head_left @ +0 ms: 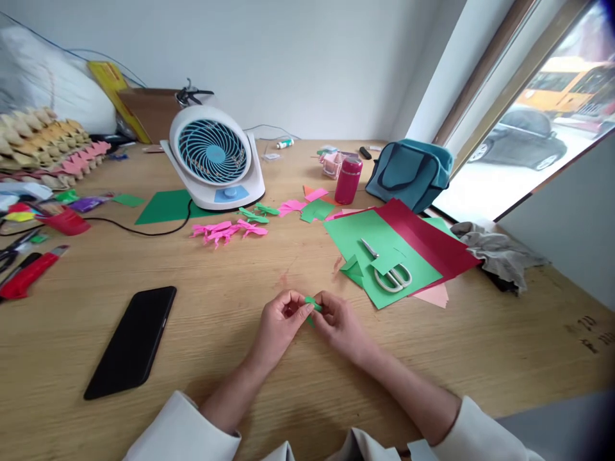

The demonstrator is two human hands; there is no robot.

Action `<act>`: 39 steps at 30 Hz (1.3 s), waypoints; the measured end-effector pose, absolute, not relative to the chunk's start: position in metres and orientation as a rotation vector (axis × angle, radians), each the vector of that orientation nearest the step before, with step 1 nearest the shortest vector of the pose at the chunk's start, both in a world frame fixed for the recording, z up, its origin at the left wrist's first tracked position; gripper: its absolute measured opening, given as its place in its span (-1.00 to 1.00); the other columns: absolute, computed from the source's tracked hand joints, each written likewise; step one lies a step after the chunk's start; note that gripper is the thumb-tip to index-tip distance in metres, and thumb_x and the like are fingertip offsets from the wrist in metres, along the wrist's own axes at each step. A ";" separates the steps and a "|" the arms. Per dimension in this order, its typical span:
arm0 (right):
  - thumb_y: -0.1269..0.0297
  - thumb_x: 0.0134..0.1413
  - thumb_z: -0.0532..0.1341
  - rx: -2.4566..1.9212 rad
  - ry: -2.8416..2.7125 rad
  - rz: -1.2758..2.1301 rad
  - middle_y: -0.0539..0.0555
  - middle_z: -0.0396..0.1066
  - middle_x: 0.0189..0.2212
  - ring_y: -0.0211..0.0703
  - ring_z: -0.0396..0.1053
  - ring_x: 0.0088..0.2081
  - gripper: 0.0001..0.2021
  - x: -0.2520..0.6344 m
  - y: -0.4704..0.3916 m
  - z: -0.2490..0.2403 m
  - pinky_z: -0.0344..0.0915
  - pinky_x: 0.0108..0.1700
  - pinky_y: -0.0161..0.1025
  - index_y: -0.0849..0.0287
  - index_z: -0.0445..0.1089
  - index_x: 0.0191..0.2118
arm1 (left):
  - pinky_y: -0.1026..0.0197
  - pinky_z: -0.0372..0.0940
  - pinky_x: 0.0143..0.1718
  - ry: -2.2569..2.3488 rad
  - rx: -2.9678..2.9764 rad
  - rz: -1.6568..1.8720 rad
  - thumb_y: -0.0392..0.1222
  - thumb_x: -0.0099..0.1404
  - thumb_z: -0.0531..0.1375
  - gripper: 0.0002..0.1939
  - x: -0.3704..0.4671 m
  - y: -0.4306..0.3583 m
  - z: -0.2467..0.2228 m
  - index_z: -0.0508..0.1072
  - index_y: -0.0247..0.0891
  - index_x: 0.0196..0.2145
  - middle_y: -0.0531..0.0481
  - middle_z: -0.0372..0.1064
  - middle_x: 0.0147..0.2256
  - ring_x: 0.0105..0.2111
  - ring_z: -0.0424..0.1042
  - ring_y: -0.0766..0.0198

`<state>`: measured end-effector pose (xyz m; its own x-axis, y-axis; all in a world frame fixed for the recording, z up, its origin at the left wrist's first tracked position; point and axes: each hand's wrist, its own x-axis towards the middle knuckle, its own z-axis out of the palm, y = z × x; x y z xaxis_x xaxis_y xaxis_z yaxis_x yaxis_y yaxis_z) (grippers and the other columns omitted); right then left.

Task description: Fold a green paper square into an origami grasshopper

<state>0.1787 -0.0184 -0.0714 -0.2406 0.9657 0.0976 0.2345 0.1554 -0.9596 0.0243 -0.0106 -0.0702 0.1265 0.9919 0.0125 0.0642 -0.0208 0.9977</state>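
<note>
Pinched in a closed grip between left hand [283,321] and right hand [342,325], above the counter [216,333]: small green paper [310,300]. Apparently partly folded, with shaping left. Farther out, pink figures [218,228] and green figures [254,217], seemingly finished; rightward, scissors [394,277] on a flat green sheet [355,230].

Bare surface [216,269] extends between the phone [132,342] and the green sheets [384,250], passable at low height on the near side of the pink paper figures [225,232]. On the right, scissors [391,272] lie on the sheets, with the red bottle [348,181] and blue bag [410,174] standing beyond; far left of centre, the upright fan [214,157] obstructs, its black cord [134,229] crossing leftward.
</note>
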 end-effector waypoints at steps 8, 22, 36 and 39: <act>0.20 0.16 0.19 -1.139 -1.597 1.202 -0.07 0.18 -0.52 -0.32 0.11 -0.48 -0.80 0.178 -0.017 -0.069 0.05 -0.47 -0.35 0.19 0.26 -0.40 | 0.32 0.16 -0.41 1.131 1.426 1.065 -0.04 0.17 0.28 -0.73 0.016 -0.007 -0.068 0.39 -0.29 -0.49 0.08 0.30 -0.51 -0.47 0.23 0.36; 0.41 0.13 0.15 -1.132 -1.936 0.849 -0.01 0.30 -0.43 -0.23 0.26 -0.38 -0.93 0.186 -0.020 -0.067 0.14 -0.34 -0.30 0.13 0.26 -0.36 | 0.33 0.17 -0.41 1.122 1.570 1.037 -0.12 0.17 0.30 -0.79 0.013 -0.007 -0.064 0.42 -0.28 -0.50 0.08 0.31 -0.52 -0.47 0.25 0.36; 0.38 0.19 0.13 -1.070 -1.947 0.956 -0.02 0.27 -0.45 -0.23 0.24 -0.40 -0.92 0.192 -0.021 -0.058 0.15 -0.35 -0.29 0.15 0.26 -0.36 | 0.32 0.14 -0.42 1.018 1.393 1.010 0.01 0.17 0.31 -0.69 0.015 -0.009 -0.069 0.41 -0.30 -0.48 0.08 0.31 -0.53 -0.49 0.23 0.37; 0.43 0.15 0.13 -1.076 -2.010 0.932 -0.01 0.30 -0.42 -0.22 0.27 -0.38 -0.93 0.196 -0.020 -0.060 0.16 -0.34 -0.29 0.14 0.27 -0.34 | 0.31 0.17 -0.40 1.017 1.405 0.991 -0.02 0.21 0.27 -0.72 0.014 -0.009 -0.068 0.42 -0.30 -0.46 0.07 0.33 -0.51 -0.47 0.26 0.36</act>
